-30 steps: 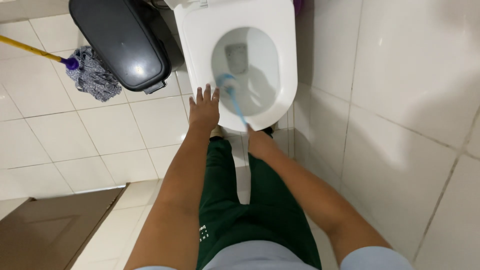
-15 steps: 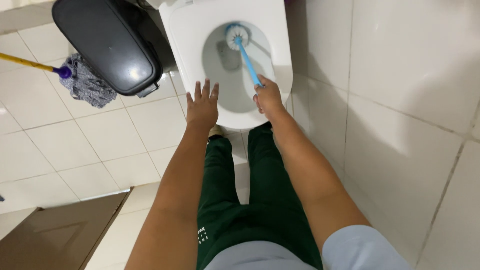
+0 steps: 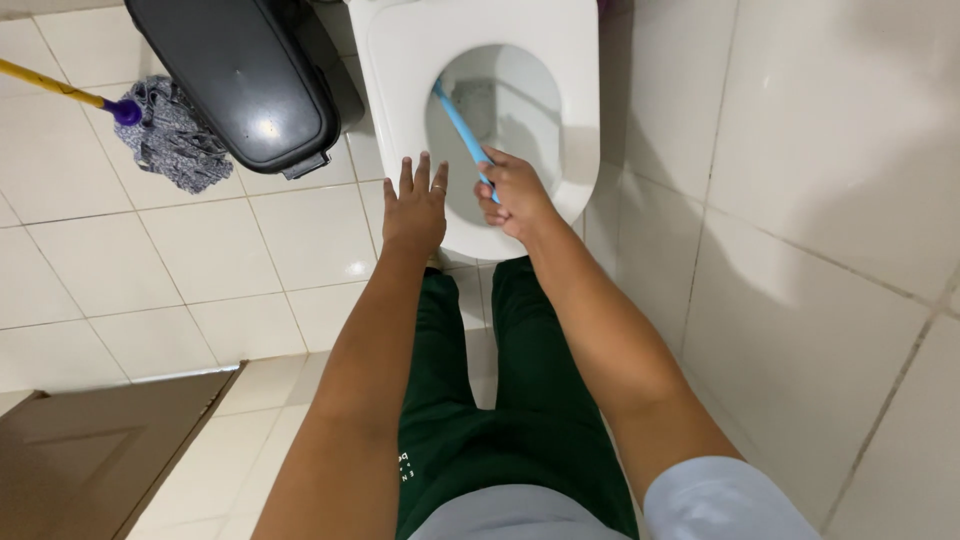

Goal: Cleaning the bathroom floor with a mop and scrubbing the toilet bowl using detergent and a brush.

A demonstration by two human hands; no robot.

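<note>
White-tiled bathroom: right hand [image 3: 512, 195] clenches blue toilet brush [image 3: 458, 122], scrubbing inside toilet bowl [image 3: 580, 120], brush head probably submerged; left hand [image 3: 414, 205] released, hovering near rim.

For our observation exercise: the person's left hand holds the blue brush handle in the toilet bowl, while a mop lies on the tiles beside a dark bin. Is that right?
Not quite. The head view shows the right hand holding the blue brush handle in the toilet bowl; the left hand is open and empty. The mop does lie beside the dark bin.

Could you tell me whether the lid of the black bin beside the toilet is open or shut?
Shut: the black bin's lid lies flat across its top, hiding the inside.
</note>
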